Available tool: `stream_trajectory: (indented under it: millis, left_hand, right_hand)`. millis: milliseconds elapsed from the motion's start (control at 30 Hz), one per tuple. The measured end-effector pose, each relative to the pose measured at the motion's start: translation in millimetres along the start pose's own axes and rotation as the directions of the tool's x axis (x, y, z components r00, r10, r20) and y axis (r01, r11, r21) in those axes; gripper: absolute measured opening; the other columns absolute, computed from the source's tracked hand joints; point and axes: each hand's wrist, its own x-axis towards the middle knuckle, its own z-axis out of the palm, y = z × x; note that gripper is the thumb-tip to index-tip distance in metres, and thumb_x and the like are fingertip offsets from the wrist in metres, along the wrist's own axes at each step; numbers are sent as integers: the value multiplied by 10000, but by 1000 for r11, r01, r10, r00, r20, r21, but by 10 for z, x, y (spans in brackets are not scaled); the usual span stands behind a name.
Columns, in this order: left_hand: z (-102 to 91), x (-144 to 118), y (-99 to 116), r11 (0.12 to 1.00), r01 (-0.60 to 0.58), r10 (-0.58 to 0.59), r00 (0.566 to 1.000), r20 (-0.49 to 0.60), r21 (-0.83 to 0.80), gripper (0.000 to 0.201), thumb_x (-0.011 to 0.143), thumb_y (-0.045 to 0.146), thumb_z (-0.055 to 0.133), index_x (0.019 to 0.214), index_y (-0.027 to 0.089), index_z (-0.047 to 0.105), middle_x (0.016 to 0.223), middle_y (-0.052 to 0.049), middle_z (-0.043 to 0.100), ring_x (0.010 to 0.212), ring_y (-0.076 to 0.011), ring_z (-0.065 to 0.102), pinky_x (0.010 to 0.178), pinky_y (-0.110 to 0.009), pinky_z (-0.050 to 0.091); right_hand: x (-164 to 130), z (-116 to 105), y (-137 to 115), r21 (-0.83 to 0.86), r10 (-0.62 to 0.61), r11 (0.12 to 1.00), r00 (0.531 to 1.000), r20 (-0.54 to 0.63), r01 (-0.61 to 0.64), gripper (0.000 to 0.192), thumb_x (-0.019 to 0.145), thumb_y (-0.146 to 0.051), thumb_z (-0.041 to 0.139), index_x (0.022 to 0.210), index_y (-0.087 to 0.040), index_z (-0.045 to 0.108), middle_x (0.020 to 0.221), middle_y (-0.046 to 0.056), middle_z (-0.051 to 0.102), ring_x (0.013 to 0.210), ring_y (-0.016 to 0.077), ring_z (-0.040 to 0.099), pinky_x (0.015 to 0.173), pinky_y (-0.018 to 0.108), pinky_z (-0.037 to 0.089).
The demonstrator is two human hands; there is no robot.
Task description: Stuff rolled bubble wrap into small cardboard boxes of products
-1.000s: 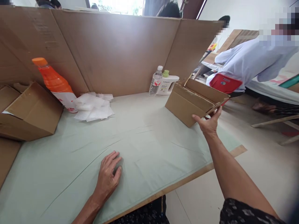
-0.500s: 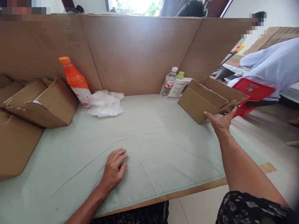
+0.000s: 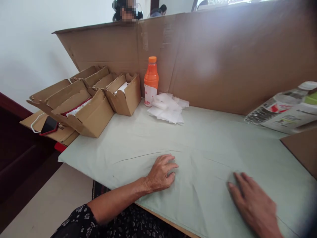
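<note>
My left hand (image 3: 162, 173) rests on the pale green tablecloth (image 3: 198, 138) near the front edge, its fingers loosely bent and apart, with nothing in it. To the right, my right hand (image 3: 254, 203) is slightly blurred, low over or on the cloth, fingers apart and holding nothing. At the right edge shows part of a brown cardboard box (image 3: 302, 148), separate from my right hand. Beyond my left hand lies a pile of thin white translucent pouches (image 3: 168, 109).
An orange drink bottle (image 3: 151, 81) stands behind the pouches. Several open cardboard boxes (image 3: 96, 112) line the left, with a phone (image 3: 49, 125) beyond them. A clear water bottle (image 3: 277, 105) and a white container (image 3: 292, 115) stand at right. A cardboard partition (image 3: 223, 62) borders the back.
The view has swung left, bringing more of the left boxes into sight. My right hand has let go of the cardboard box and moved onto the table's near part. My left hand stays resting.
</note>
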Motion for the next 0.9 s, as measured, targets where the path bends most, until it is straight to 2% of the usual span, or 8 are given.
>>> stream_trajectory:
  millis: [100,167,300,400,500,633,800,900]
  left_hand:
    - [-462,277,-196,986,41,-11,983,-183,163,370,807,158,587,1158,194,701,1384,-145,624,1339,-303,540,1120,-512,445]
    - [-931,593,-386,952,102,-6,949,-316,289,391,841,171,560,1217,189,666,1399,-146,608,1383,-304,494,1170,-530,380]
    - [-1881,1306,-777,835,305,-34,859,-511,458,574,820,162,556,1394,134,531,1531,-180,473,1491,-330,333,1232,-530,247]
    - [-2299,1680,-997,758,437,-149,839,-523,484,684,797,179,585,1463,101,453,1500,-200,505,1458,-354,369,1208,-514,258]
    - [-2435,1848,-1137,733,503,-258,828,-498,457,581,808,135,516,1389,126,531,1305,-182,656,1284,-344,543,1117,-501,342]
    - [-2445,1880,-1191,750,513,-285,821,-495,419,386,836,104,441,1147,160,662,1128,-145,718,1080,-291,628,977,-431,427]
    - [-2461,1780,-1075,762,502,-283,826,-487,410,363,809,94,462,1108,141,662,969,-112,718,917,-241,630,865,-361,461]
    - [-2460,1578,-915,784,469,-259,843,-472,407,359,793,100,472,1094,139,664,921,-83,705,867,-215,627,848,-338,473]
  right_hand:
    - [-41,-139,-777,98,-240,967,970,24,237,489,998,-437,349,1342,-213,615,1415,145,613,1303,326,572,991,500,498]
    - [-60,-205,-1066,131,-340,933,940,10,336,450,1006,-386,367,1353,-222,603,1423,115,615,1316,297,566,1012,463,487]
    - [-65,-237,-1154,146,-367,919,930,-29,367,430,1013,-388,389,1342,-217,609,1400,109,633,1290,282,589,973,429,502]
    - [-62,-233,-1095,152,-349,924,937,-35,350,435,1018,-411,386,1312,-205,631,1389,112,641,1268,284,605,950,428,515]
    - [-65,-244,-1089,166,-335,929,942,-3,331,435,1015,-423,392,1301,-216,646,1400,102,636,1270,280,605,963,430,515]
    - [-71,-249,-1113,197,-308,932,951,-6,303,434,1011,-436,404,1291,-223,658,1393,101,641,1265,284,611,970,443,518]
    - [-79,-236,-1103,247,-295,926,955,-4,287,424,1007,-446,421,1279,-236,670,1387,102,646,1265,292,614,972,452,520]
    - [-89,-244,-1104,270,-288,922,957,1,277,417,1007,-437,427,1281,-238,670,1398,103,638,1274,293,607,981,458,515]
